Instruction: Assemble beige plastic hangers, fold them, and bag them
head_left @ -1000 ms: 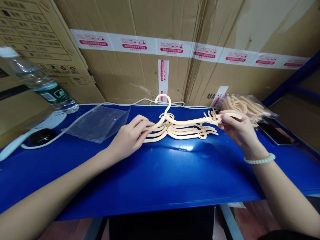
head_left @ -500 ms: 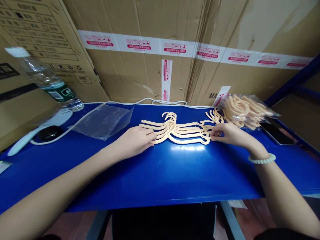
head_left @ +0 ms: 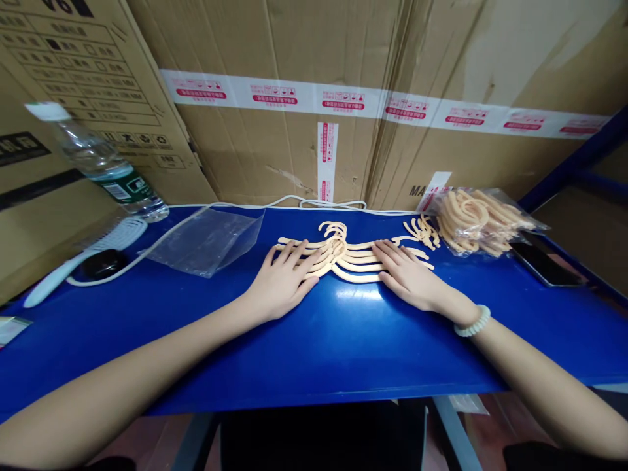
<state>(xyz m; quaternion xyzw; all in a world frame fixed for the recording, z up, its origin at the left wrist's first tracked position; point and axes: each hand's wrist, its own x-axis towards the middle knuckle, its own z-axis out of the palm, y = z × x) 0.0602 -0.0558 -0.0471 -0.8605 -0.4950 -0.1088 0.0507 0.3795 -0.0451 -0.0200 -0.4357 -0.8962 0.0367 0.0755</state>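
Several cream-coloured folding hangers (head_left: 360,267) lie overlapped in a row on the blue table (head_left: 314,353), their hooks bunched at the far side. My left hand (head_left: 282,278) rests with fingers spread over the hangers' left arms. Across their right arms lies my right hand (head_left: 409,275), its fingers stretched out flat, a pale beaded bracelet on the wrist. Parts of the hanger arms are hidden beneath both hands. Just beyond my right hand sits a small pile of loose cream hook pieces (head_left: 422,230).
A plastic bag of cream hanger parts (head_left: 481,219) and a dark phone (head_left: 544,260) lie at right. On the left are an empty clear bag (head_left: 209,242), a hairbrush (head_left: 88,258), a black rounded object (head_left: 104,263) and a water bottle (head_left: 115,176). Cardboard boxes (head_left: 275,150) wall the back.
My right hand has moved left from the hangers' right ends and flattened onto their arms. My left hand has spread its fingers over the left arms. The hangers' right tips now extend outward.
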